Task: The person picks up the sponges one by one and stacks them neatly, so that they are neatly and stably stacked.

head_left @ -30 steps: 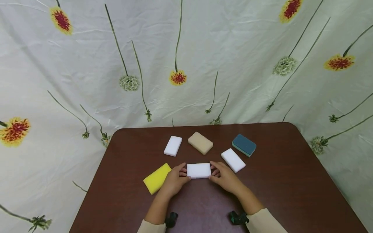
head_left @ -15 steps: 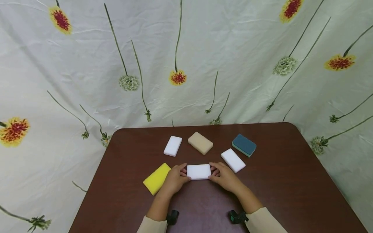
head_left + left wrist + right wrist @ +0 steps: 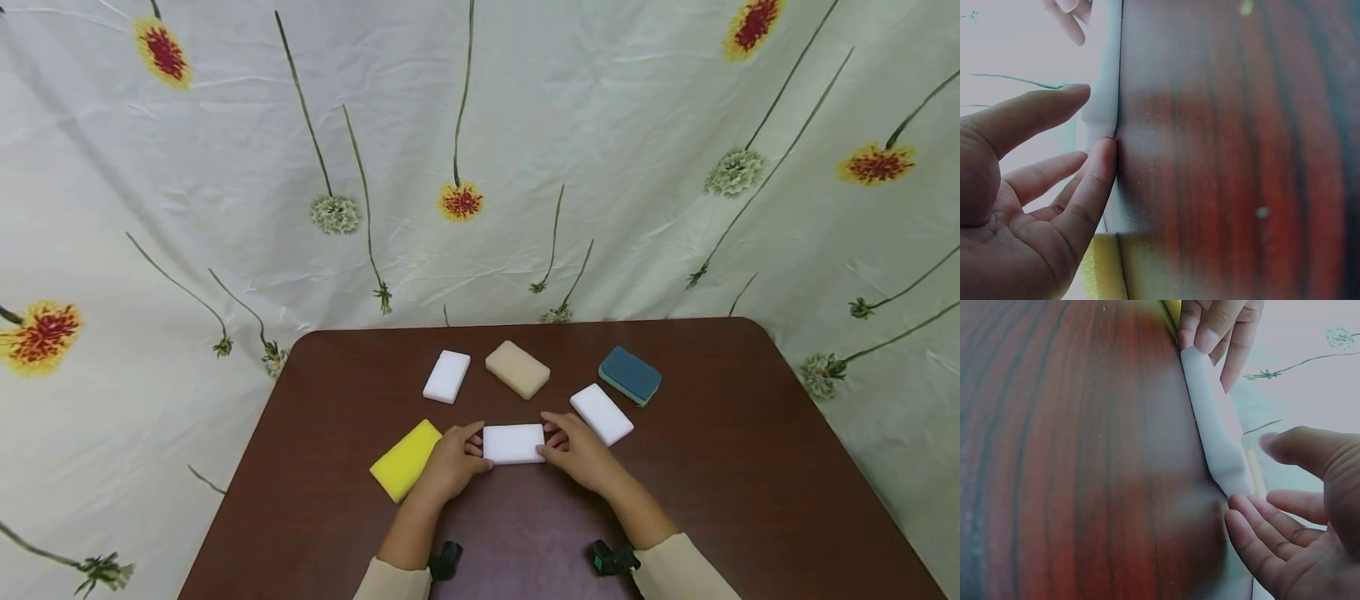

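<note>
A white rectangular block (image 3: 513, 444), like a melamine sponge, lies flat on the brown table (image 3: 712, 500) between both hands. My left hand (image 3: 450, 462) is at its left end; in the left wrist view the fingers (image 3: 1102, 159) touch the end while the thumb (image 3: 1054, 112) stands apart from them. At the other end is my right hand (image 3: 581, 454), its fingers (image 3: 1244, 528) relaxed with tips right at the block's end and the thumb (image 3: 1300, 450) raised away. A yellow sponge (image 3: 405, 461) lies beside the left hand, partly overlapped by it.
Another white block (image 3: 602, 414) lies just beyond the right hand, with a blue-and-green sponge (image 3: 630, 375) behind it. Farther back are a beige sponge (image 3: 517, 369) and a third white block (image 3: 447, 377). A flowered cloth (image 3: 405, 150) hangs behind the table.
The white block between the hands has shifted slightly toward the person. The right hand's index finger now lifts a little off the block's far corner. Other sponges stay put.
</note>
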Motion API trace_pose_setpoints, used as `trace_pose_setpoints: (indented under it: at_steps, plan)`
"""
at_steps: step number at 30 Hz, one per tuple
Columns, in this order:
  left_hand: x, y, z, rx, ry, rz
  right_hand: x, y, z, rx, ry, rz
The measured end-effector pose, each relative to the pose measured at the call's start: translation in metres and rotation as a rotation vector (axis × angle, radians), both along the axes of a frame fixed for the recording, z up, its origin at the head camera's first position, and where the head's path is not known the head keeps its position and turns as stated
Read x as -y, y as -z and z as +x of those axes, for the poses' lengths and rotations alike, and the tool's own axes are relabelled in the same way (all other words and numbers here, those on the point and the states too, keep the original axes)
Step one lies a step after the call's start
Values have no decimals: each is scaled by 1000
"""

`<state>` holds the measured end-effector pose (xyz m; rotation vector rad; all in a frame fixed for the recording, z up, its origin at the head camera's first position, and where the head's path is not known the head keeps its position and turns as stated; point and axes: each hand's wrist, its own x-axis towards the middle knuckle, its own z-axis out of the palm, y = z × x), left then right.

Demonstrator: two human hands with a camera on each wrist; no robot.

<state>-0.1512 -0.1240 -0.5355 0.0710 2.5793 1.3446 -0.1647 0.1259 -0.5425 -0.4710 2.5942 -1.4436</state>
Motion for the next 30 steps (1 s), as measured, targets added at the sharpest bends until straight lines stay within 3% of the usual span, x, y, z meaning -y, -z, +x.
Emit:
trace_pose_setpoints:
  at_steps: [12, 30]
  plan:
    - [-1, -2, 1, -12, 4, -26, 10, -9, -14, -17, 160, -60]
    - [-1, -1, 2, -14, -12, -19, 18, -3, -35, 102, 207, -99]
